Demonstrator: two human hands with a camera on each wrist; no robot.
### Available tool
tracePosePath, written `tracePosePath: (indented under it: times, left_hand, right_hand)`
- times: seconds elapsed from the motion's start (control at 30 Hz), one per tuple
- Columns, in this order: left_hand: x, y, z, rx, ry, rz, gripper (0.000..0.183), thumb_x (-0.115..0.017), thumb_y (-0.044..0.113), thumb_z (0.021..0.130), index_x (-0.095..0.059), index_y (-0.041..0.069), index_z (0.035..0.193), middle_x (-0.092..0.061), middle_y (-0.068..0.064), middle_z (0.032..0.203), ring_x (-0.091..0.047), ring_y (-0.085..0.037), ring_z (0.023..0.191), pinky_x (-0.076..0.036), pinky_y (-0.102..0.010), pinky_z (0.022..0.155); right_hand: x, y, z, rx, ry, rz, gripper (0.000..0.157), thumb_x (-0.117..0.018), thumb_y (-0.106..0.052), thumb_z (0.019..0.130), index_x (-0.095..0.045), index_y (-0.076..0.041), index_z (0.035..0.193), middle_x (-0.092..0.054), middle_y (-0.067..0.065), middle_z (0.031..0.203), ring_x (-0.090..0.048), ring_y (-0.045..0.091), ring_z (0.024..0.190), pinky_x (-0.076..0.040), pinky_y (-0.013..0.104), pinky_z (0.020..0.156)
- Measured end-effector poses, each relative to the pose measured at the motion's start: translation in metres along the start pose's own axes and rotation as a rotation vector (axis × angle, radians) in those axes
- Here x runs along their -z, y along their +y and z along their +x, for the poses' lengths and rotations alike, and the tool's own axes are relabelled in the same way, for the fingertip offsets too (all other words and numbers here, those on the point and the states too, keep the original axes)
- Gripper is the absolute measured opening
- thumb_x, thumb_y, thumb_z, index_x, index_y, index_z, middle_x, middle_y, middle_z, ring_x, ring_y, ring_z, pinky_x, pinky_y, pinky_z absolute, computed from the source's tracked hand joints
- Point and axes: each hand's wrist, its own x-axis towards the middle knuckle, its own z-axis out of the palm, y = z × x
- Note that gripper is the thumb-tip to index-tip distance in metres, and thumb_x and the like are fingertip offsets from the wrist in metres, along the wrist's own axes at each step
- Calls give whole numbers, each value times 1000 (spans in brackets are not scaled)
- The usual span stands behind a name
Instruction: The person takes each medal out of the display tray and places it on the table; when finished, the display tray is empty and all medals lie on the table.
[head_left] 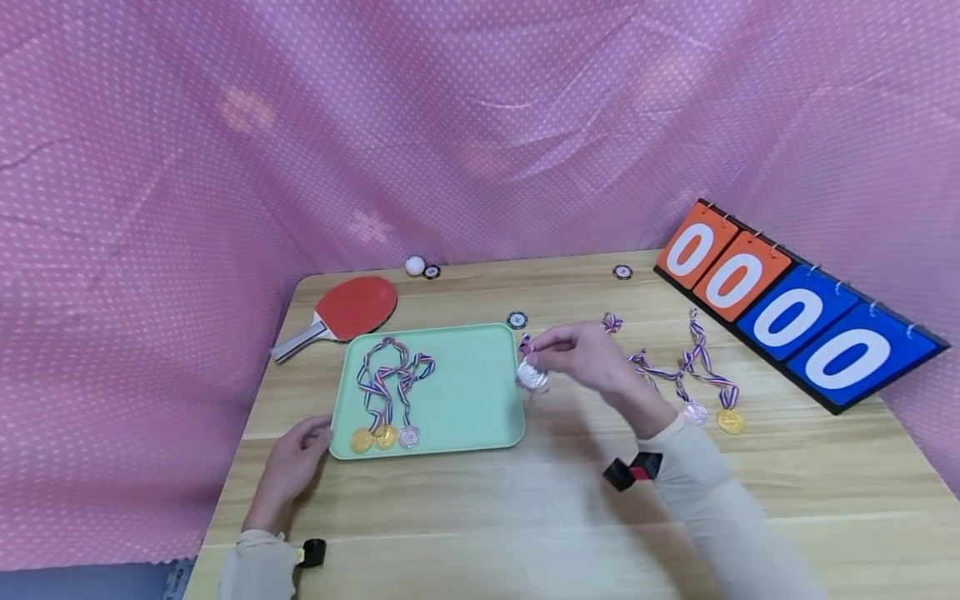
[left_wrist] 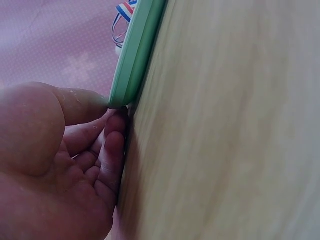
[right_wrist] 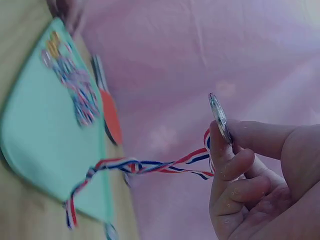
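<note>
Between thumb and fingers, my right hand point(head_left: 583, 357) pinches a silver medal point(head_left: 532, 377) just off the right edge of the green tray point(head_left: 465, 392). Its red, white and blue ribbon point(right_wrist: 145, 166) dangles from the fingers in the right wrist view. My left hand point(head_left: 294, 457) grips the tray's near left corner, with the thumb on the rim point(left_wrist: 122, 92) and the other fingers curled low against the table. On the left part of the tray lie two gold medals point(head_left: 385, 437) and a silver medal point(head_left: 408, 437), their ribbons stretched toward the back.
Right of the tray lie another silver medal point(head_left: 695, 412) and a gold medal point(head_left: 730, 421) with tangled ribbons. A flip scoreboard point(head_left: 780, 312) stands at the right. Behind the tray are a red table tennis paddle point(head_left: 356, 308), a white ball point(head_left: 415, 266) and several chips point(head_left: 517, 320).
</note>
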Motion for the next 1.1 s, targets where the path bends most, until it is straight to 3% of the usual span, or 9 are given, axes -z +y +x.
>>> tracePosePath:
  times: [0.1, 0.23, 0.37, 0.53, 0.7, 0.83, 1.0, 1.1]
  left_hand:
    - [1, 1, 0, 4, -6, -1, 47, -46, 42, 101, -50, 18, 142, -60, -10, 126, -52, -22, 111, -40, -37, 93]
    - [1, 3, -1, 10, -6, -5, 48, -46, 42, 101, -49, 18, 143, -60, -11, 128, -52, -23, 114, -41, -39, 95]
    - [0, 3, -1, 14, -2, -7, 48, -46, 42, 101, -48, 17, 143, -59, -12, 129, -52, -25, 116, -40, -42, 96]
    - [0, 2, -2, 23, -4, -6, 49, -46, 41, 102, -48, 16, 143, -57, -13, 133, -50, -26, 119, -40, -46, 99]
    - [0, -2, -2, 17, -8, 23, 49, -46, 42, 101, -49, 16, 143, -59, -12, 131, -51, -26, 116, -41, -43, 95]
    - [-1, -6, 0, 1, -6, 27, 49, -46, 44, 101, -49, 17, 142, -60, -11, 128, -52, -24, 114, -41, -39, 93]
    - [-1, -4, 1, -13, 3, 16, 47, -46, 42, 101, -51, 17, 141, -61, -11, 124, -52, -23, 110, -40, -35, 90]
    - [-1, -3, 1, -3, 10, 21, 46, -46, 42, 101, -51, 18, 141, -61, -10, 123, -53, -22, 109, -40, -34, 90]
  right_hand:
    - [28, -5, 3, -52, 46, -35, 30, -76, -27, 84, -72, -13, 110, -74, 3, 109, -67, 14, 97, -49, 32, 86]
    - [60, -10, 9, -86, 129, -66, 36, -77, -36, 82, -70, -18, 113, -74, -3, 111, -63, 17, 108, -42, 43, 98]
    - [85, -14, 17, -3, 290, -96, 33, -77, -34, 83, -71, -17, 110, -76, -7, 103, -64, 15, 104, -43, 43, 100]
    - [99, -2, 28, 131, 422, -157, 26, -76, -26, 85, -72, -13, 107, -76, -8, 96, -67, 5, 88, -51, 26, 82]
    - [92, 45, 29, 136, 382, -252, 21, -74, -18, 86, -72, -13, 106, -75, 7, 107, -68, 5, 84, -54, 19, 74]
    - [82, 84, 21, 59, 304, -290, 18, -71, -15, 89, -72, -9, 106, -74, 12, 105, -68, 12, 84, -55, 23, 71]
    - [75, 110, 11, -31, 266, -364, 16, -69, -15, 88, -73, -10, 103, -75, 11, 97, -65, 15, 77, -52, 26, 63]
    - [73, 117, 7, -44, 254, -405, 15, -70, -17, 88, -73, -12, 102, -75, 9, 95, -63, 16, 76, -49, 26, 61]
